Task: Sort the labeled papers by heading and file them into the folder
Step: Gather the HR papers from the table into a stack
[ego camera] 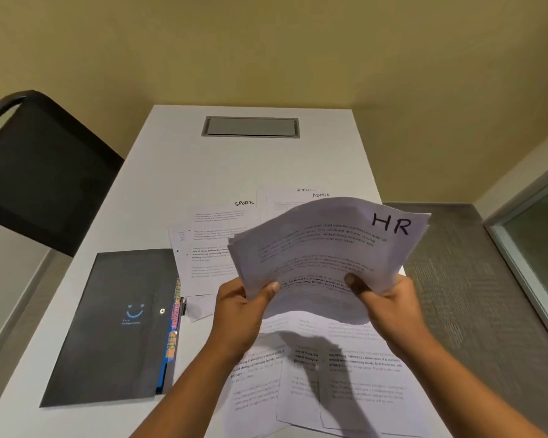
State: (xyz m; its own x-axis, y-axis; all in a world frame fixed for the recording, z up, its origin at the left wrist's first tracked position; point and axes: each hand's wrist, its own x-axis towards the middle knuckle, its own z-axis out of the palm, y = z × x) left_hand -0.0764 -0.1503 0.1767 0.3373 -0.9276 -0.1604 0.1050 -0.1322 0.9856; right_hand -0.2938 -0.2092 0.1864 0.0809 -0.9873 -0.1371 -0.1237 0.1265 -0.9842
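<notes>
A white counter (pixel 234 165) is stretching away from the person, with a black chair (pixel 41 172) standing off its left side and a grey hatch (pixel 250 127) sitting flush near the far end. A dark folder (pixel 108 327) is lying on the left, snapped closed, its long axis running away from the person. Coloured tabs (pixel 173 320) are poking out along its right edge.

Both hands are holding the HR stack (pixel 323 245) up above the middle of the counter. The left hand (pixel 241 306) is pinching its near edge, thumb on top. The right hand (pixel 389 303) is gripping the same edge further right, also thumb on top. The fingers of both are curling underneath, out of sight. The stack is bowing upward, its long axis pointing away and slightly right, with the HR heading sitting at the far right corner.

Beyond it, the SPORTS sheet (pixel 222 222) is lying flat just beside the folder. The stack is getting in the way of the ADMIN sheet (pixel 298 200), covering most of it. The sheet behind (pixel 307 190) is showing only "FIN", the rest of its heading being hidden. More loose sheets (pixel 345 374) are fanning across the near counter under the forearms, running off the bottom edge, their headings not showing. The printed body text is too small to read.
</notes>
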